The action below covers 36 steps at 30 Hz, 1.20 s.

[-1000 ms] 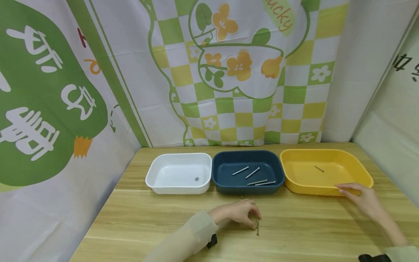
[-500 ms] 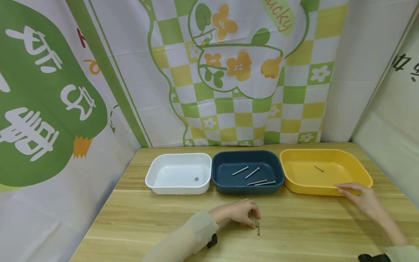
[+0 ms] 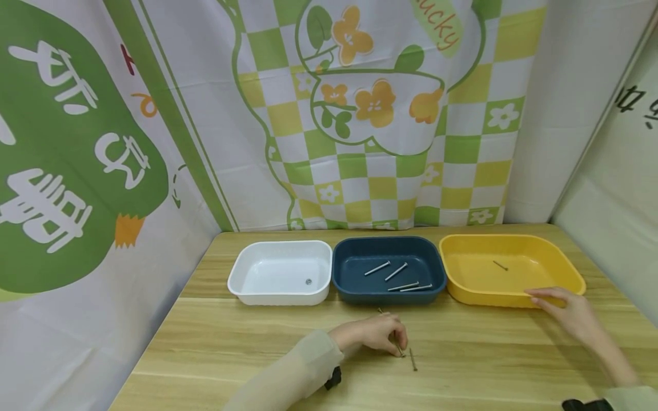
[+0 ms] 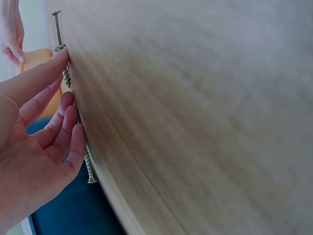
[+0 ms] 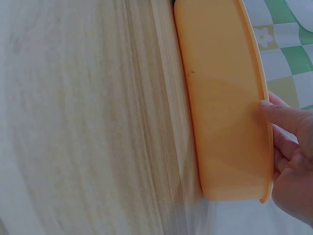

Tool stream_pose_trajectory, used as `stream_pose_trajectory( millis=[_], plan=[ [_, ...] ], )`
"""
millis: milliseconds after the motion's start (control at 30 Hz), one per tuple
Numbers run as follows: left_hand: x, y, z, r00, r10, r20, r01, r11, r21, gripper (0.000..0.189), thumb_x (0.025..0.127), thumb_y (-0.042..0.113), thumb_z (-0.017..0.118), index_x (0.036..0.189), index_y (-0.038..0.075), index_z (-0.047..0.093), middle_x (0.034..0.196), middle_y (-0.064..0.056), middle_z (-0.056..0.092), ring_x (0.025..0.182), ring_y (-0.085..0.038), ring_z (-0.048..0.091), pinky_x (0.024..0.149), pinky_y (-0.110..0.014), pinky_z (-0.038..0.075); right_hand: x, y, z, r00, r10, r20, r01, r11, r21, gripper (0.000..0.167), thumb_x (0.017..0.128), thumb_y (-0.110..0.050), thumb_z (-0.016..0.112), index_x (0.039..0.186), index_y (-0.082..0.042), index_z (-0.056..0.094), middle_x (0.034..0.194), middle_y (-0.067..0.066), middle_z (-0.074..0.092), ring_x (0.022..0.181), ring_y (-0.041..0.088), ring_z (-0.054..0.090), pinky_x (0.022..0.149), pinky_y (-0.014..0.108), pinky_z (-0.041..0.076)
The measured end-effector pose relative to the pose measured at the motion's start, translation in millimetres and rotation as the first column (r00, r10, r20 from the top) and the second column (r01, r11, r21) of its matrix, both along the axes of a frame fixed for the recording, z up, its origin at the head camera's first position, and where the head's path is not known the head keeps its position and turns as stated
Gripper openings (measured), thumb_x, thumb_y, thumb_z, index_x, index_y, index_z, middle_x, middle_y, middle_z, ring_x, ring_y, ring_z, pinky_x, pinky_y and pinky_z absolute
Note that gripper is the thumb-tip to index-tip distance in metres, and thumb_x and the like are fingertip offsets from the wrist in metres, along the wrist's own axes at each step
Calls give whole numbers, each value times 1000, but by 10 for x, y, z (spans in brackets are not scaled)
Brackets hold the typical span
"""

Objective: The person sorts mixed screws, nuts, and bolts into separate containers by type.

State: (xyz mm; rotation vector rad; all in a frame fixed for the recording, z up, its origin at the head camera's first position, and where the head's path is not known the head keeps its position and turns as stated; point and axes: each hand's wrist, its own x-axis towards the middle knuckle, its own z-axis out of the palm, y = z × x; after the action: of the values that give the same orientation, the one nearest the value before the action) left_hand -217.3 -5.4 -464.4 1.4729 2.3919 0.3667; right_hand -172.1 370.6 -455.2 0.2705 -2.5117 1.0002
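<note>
My left hand (image 3: pixel 377 333) is low over the table, thumb and index finger pinching a brass-coloured screw (image 4: pixel 67 77) that lies partly hidden by them. Just to the right, a loose screw (image 3: pixel 413 361) rests on the wood. Another screw (image 4: pixel 90 169) shows past the little finger in the left wrist view; its end peeks out behind the hand in the head view. At the right, my right hand (image 3: pixel 570 314) grips the near rim of the yellow tray (image 5: pixel 225 117), thumb outside and fingers over the edge. One small screw (image 3: pixel 501 265) lies inside that tray.
Left of the yellow tray stands a dark blue tray (image 3: pixel 389 298) with several silver screws (image 3: pixel 397 271). Beside it is a white tray (image 3: pixel 280 298) holding one small metal piece (image 3: pixel 308 281). Printed curtains (image 3: pixel 370 171) hang behind the wooden table (image 3: pixel 205 354).
The loose screw beside my left fingers has shifted slightly right and apart from the pinched one. My left fingertips have drawn a little to the left. My right hand stays put.
</note>
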Motion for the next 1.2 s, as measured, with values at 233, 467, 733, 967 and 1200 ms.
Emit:
stream_pose_trajectory(
  millis=[233, 467, 733, 967, 1200],
  plan=[
    [6, -8, 10, 1000, 11, 12, -11, 1000, -16, 9, 75, 20, 71, 79, 15, 65, 77, 11, 46, 74, 2, 36, 70, -8, 29, 5, -11, 15, 1000, -4, 7, 4, 1000, 0, 13, 82, -12, 62, 92, -16, 69, 92, -43, 41, 90, -29, 28, 72, -4, 20],
    [-7, -3, -7, 1000, 12, 4, -12, 1000, -17, 8, 76, 21, 70, 78, 15, 65, 76, 11, 47, 73, 3, 38, 72, -9, 28, 8, -8, 12, 1000, -3, 15, 3, 1000, -5, 13, 82, -12, 62, 93, -16, 69, 92, -43, 41, 90, -30, 28, 73, -4, 19],
    [-9, 5, -20, 993, 41, 112, -51, 995, 83, 7, 77, 13, 69, 78, 8, 64, 74, 8, 57, 66, 7, 43, 64, -4, 35, 8, -13, 20, 1000, 4, 9, -4, 1000, -9, 13, 82, -11, 62, 93, -15, 69, 91, -42, 43, 90, -29, 29, 72, -4, 20],
    [-4, 1, -16, 984, 87, 154, -105, 989, 108, 7, 76, 11, 69, 78, 7, 64, 72, 7, 59, 64, 8, 45, 61, -4, 37, -2, 4, -4, 1000, 3, 30, -3, 1000, -5, 14, 83, -12, 62, 95, -14, 69, 92, -41, 43, 90, -29, 29, 71, -4, 20],
    [-12, 5, 20, 988, 95, 119, -109, 987, 120, 7, 77, 15, 68, 79, 10, 65, 70, 9, 59, 62, 8, 44, 60, -4, 36, 1, 2, -13, 1000, 11, 24, -11, 1000, -5, 14, 83, -12, 61, 95, -12, 68, 92, -41, 44, 91, -28, 30, 71, -4, 20]
  ],
)
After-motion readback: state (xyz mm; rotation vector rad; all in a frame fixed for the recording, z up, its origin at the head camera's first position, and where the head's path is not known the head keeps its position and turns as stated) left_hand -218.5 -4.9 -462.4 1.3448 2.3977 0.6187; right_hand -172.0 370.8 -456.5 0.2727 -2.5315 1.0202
